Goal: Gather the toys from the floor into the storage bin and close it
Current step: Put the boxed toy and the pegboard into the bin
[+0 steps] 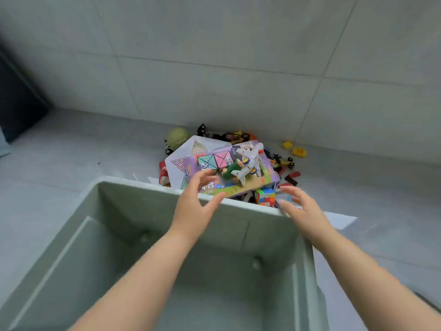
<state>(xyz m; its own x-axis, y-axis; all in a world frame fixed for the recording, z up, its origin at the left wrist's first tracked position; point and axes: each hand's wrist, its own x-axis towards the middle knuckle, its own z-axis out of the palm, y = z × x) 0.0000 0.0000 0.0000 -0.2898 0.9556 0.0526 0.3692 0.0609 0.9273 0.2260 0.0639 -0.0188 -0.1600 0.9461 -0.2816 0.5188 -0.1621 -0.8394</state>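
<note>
Status, both hands: released, nothing grasped. My left hand (195, 201) is fwd of the far rim of the storage bin (133, 186), fingers spread and loosely bent, thumb out to the right. Its fingertips overlap the near edge of the purple toy package (253, 185); contact cannot be confirmed from this view. My right hand (301, 209) is also slack, fingers nearly straight and pointing left, fingertips just beside the multicolour cube (265, 195); whether they touch it, I cannot tell. The bin lies under both forearms, top open, w/ its far wall directly below my wrists. Toy pile pos.: on the floor (71, 151) just beyond both hands, against the tiled wall (214, 44). Btwn the hands and slightly fwd is the package, w/ a white toy plane (249, 163) lying on top and a teal/pink folding puzzle (214, 161) beside it, beyond my left fingertips. Under the package, fwd-left of the left hand: a white mesh basket (188, 149), tilted. Further out past it: a green ball (177, 137). Fwd-right of the right hand: red and black pieces (292, 177), then yellow blocks (296, 150), well apart from the fingers. A flat white sheet (343, 220) lies on the floor to the right of my right wrist.
</note>
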